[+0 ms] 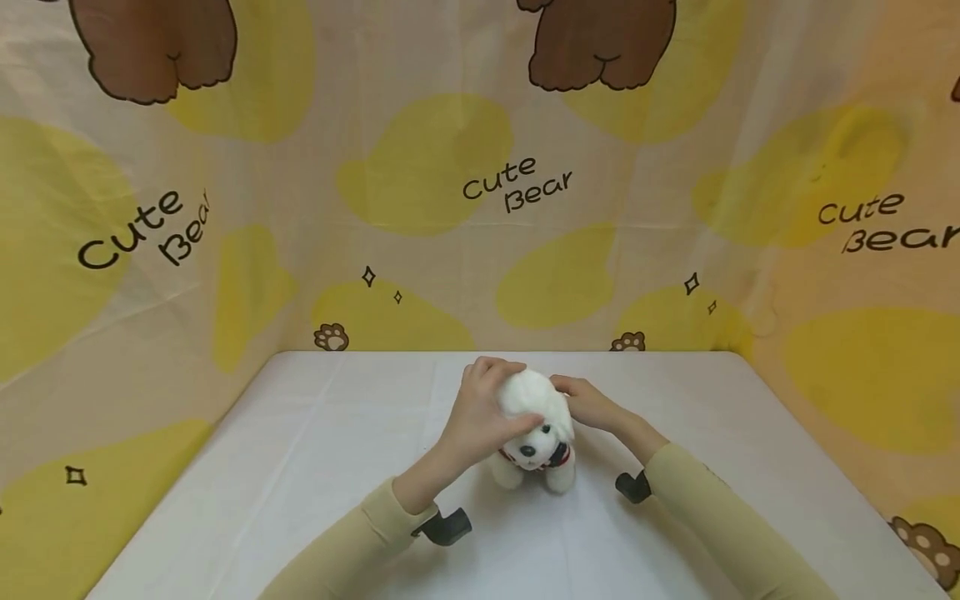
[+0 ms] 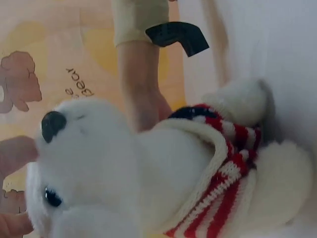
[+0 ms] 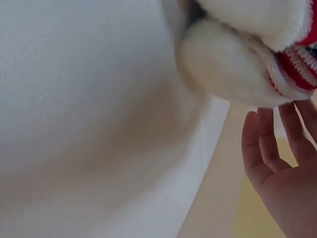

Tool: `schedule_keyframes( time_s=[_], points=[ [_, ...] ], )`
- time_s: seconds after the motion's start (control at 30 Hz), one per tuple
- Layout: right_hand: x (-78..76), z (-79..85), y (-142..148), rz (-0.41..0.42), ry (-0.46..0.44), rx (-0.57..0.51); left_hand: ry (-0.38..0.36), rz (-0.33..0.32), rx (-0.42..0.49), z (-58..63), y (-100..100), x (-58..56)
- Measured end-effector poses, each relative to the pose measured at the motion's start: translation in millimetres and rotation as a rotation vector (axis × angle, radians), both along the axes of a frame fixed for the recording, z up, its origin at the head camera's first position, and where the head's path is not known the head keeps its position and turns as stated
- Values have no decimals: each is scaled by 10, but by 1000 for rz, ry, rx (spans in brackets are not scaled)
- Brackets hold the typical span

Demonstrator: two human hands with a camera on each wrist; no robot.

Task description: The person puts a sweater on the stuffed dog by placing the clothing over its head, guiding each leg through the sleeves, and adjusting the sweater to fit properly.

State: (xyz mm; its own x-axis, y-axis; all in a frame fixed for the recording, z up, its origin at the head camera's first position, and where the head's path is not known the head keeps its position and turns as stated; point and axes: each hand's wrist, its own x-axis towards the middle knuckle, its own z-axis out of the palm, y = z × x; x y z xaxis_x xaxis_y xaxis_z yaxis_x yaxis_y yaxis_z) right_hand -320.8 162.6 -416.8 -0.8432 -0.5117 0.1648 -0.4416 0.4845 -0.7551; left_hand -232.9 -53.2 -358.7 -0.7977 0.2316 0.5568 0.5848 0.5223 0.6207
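A white plush dog [image 1: 534,393] with black eyes, a dark nose and a red-and-white striped knitted sweater [image 2: 225,186] stands upright on the white table. My left hand [image 1: 480,414] grips its head, thumb across the face and fingers over the top. In the left wrist view, two fingertips [image 2: 17,151] press into the fur beside the nose and eye. On the dog's other side, my right hand [image 1: 588,403] reaches round behind it. The right wrist view shows that hand's fingers extended and slightly bent, tips right at the sweater's edge.
The white table [image 1: 360,417] has a rounded far edge. Behind and beside it hangs a yellow-and-cream cloth [image 1: 420,250] printed with bears and lettering. A black curved piece [image 1: 447,528] sticks out at the left cuff, another [image 1: 633,487] at the right cuff.
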Motion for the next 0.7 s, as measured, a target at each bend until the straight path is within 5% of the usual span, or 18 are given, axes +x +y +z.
schedule_keyframes(
  time_s=[0.37, 0.7],
  points=[
    [-48, -27, -55, -13, -49, 16, -56, -83, 7, 12, -137, -118],
    [77, 43, 35, -155, 100, 200, -173, -223, -114, 117, -395, -353]
  ],
)
